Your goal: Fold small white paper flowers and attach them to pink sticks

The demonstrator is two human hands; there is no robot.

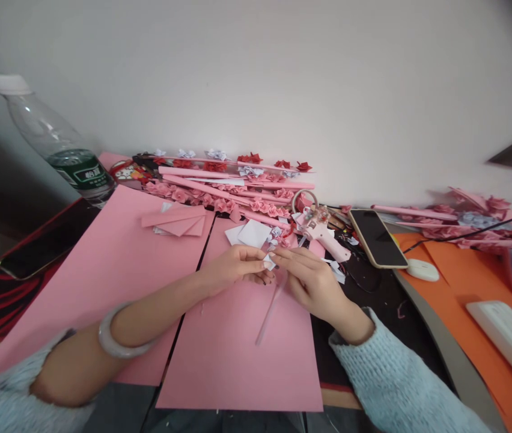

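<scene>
Over the pink sheet [238,361], my left hand [238,264] and my right hand [307,276] meet, fingers closed on a small folded piece of white paper [269,262]. The fingertips of both touch it, and part of it is hidden. Just beyond my fingers lie white paper squares [253,233]. Below my right hand a thin translucent glue stick [267,322] rests on the pink sheet. A pale pink hot glue gun [328,237] lies behind my right hand.
Pink, red and white paper flowers with rolled pink sticks [238,186] line the wall. A water bottle [76,162] stands at the left. Folded pink papers [179,219] lie on another pink sheet. At the right are a phone [377,237], a white mouse [422,270] and orange sheets [458,288].
</scene>
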